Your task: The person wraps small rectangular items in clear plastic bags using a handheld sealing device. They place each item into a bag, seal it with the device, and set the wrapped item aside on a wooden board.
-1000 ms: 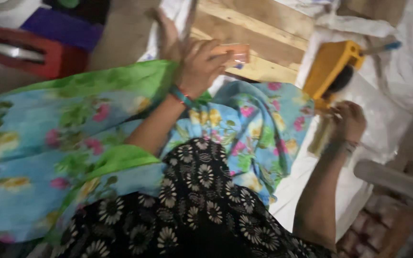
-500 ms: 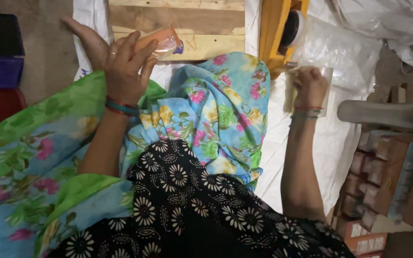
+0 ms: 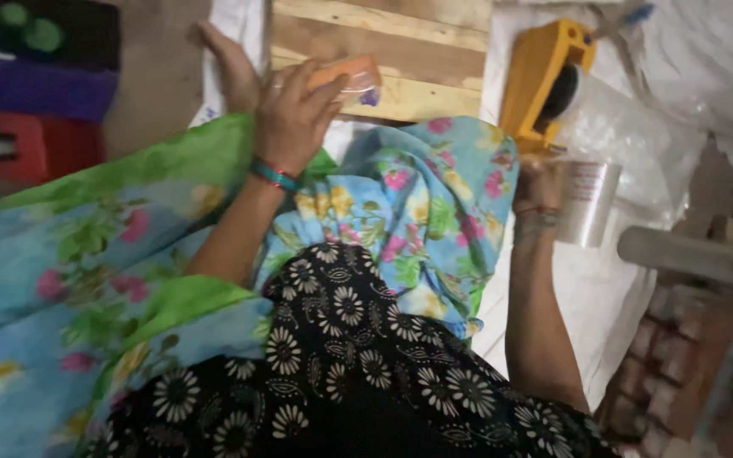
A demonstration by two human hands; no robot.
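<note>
While the view looks down over a lap draped in blue and green floral cloth [image 3: 409, 212], the left hand [image 3: 294, 114] sits at upper centre of the frame with its fingers clamped on a small orange packet [image 3: 345, 78] wrapped in clear film. The packet lies just over the near edge of a wooden pallet [image 3: 383, 38], whose pale slats fill the top middle of the frame. A teal and red bangle [image 3: 273, 175] rings the left wrist.

At right centre, the right hand [image 3: 540, 187] is curled shut on the handle of a yellow tape gun [image 3: 540, 80], which rises toward the upper right; a strip of clear tape [image 3: 587, 203] hangs beside the hand, just to its right. A thin thread band [image 3: 536, 212] circles that wrist. Crumpled clear plastic bags [image 3: 629, 127] lie just right of the gun, on a white sheet [image 3: 587, 314] that runs down the right side.

Black cloth with white flowers [image 3: 341, 356] fills the lower centre. A bare foot [image 3: 231, 68] shows just left of the left hand, on the floor [image 3: 150, 93]. At upper left sit a purple box [image 3: 44, 89] and a red one [image 3: 10, 144]. Stacked small cartons [image 3: 680, 356] fill the lower right, blurred, under a grey bar [image 3: 697, 259].
</note>
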